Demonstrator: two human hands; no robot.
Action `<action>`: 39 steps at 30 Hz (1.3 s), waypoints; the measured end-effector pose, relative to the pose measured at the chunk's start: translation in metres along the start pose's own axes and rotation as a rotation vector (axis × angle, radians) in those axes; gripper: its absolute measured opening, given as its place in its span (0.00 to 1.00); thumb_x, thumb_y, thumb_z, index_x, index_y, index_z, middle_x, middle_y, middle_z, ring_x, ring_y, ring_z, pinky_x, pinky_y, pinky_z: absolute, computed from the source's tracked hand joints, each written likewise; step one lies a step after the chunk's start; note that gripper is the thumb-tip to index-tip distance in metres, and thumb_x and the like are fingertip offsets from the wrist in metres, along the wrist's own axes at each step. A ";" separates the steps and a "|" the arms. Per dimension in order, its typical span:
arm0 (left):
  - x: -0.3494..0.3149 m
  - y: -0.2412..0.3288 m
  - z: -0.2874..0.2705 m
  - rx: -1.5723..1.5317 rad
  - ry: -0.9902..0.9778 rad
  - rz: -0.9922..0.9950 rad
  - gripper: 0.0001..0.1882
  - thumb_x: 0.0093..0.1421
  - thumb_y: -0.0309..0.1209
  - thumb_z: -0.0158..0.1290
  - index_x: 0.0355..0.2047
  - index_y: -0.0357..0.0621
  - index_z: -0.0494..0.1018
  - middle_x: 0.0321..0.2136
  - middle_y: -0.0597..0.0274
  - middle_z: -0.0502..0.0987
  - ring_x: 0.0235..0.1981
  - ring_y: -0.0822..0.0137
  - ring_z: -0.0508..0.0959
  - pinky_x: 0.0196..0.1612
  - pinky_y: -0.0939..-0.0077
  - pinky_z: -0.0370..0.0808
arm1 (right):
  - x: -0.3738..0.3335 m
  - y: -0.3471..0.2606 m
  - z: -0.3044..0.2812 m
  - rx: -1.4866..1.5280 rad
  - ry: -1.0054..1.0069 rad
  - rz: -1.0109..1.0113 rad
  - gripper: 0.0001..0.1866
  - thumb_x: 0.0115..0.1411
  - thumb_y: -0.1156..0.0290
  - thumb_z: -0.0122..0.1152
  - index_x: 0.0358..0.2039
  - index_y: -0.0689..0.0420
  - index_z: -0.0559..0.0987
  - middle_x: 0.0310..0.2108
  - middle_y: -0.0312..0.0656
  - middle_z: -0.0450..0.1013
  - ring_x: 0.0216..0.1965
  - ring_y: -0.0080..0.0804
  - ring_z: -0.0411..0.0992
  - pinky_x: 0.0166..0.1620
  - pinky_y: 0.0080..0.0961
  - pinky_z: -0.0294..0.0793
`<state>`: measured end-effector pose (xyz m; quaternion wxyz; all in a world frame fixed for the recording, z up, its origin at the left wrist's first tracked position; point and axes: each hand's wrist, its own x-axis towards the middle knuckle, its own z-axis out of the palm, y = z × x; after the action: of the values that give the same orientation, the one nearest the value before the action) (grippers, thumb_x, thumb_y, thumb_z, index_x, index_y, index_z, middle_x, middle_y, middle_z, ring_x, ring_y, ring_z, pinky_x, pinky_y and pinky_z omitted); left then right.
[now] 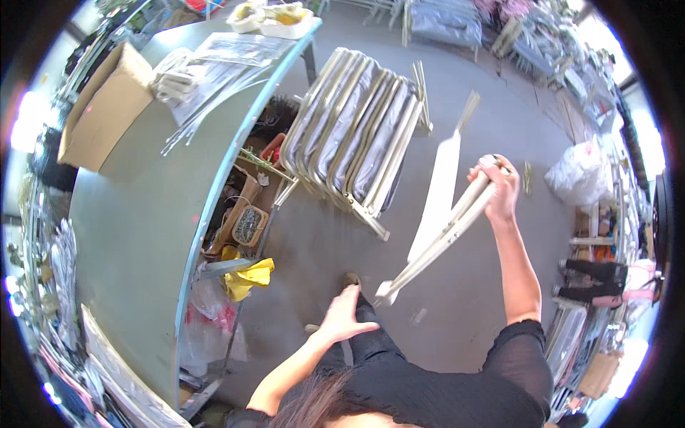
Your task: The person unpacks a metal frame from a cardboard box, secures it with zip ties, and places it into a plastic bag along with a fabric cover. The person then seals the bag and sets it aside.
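Note:
My right hand (501, 187) is wrapped round the cream tubes of a folded metal chair frame (444, 239), held up off to the right. The frame slants down toward the middle, its capped foot lowest. Beside the tubes, a bright white panel (437, 189) runs alongside; how it joins the frame is unclear. Over my legs, my left hand (343, 318) holds nothing, thumb and fingers apart. Ahead stands a row of folded chairs (353, 128) with cream tube frames and grey fabric, leaning close together and apart from both hands.
A long green table (143, 235) lines the left, bearing a cardboard box (107, 107), white gloves (175, 80) and plastic ties. Under it are baskets of small parts (248, 226) and a yellow cloth (247, 278). A white plastic bag (576, 173) and crowded shelves stand right.

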<state>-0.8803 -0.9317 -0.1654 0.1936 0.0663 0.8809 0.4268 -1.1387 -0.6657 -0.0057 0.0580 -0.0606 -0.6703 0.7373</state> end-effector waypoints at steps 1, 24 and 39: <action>0.015 0.029 -0.008 -0.081 -0.193 -0.020 0.50 0.39 0.53 0.63 0.54 0.31 0.58 0.54 0.41 0.62 0.57 0.47 0.62 0.60 0.59 0.57 | -0.017 -0.033 0.006 -0.004 0.050 -0.008 0.05 0.53 0.75 0.53 0.28 0.63 0.71 0.20 0.41 0.70 0.22 0.26 0.69 0.32 0.22 0.71; -0.315 -0.025 -0.119 -0.112 1.568 0.171 0.04 0.43 0.24 0.58 0.21 0.45 0.73 0.17 0.61 0.75 0.21 0.61 0.76 0.27 0.71 0.69 | -0.452 -0.355 0.291 0.202 -1.781 -0.516 0.20 0.40 0.83 0.63 0.27 0.54 0.61 0.22 0.37 0.58 0.20 0.25 0.58 0.24 0.18 0.66; -0.428 -0.103 -0.163 0.651 1.683 -0.588 0.05 0.48 0.31 0.55 0.23 0.48 0.69 0.19 0.66 0.72 0.25 0.64 0.75 0.33 0.71 0.69 | -0.276 -0.055 0.436 0.628 -0.855 0.338 0.16 0.60 0.57 0.50 0.31 0.59 0.71 0.25 0.39 0.67 0.29 0.30 0.66 0.44 0.28 0.69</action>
<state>-0.5482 -1.2356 -0.0323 -0.4330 -0.4368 0.7885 0.0022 -0.9390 -1.1344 0.0933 -0.3229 0.1573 -0.3632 0.8597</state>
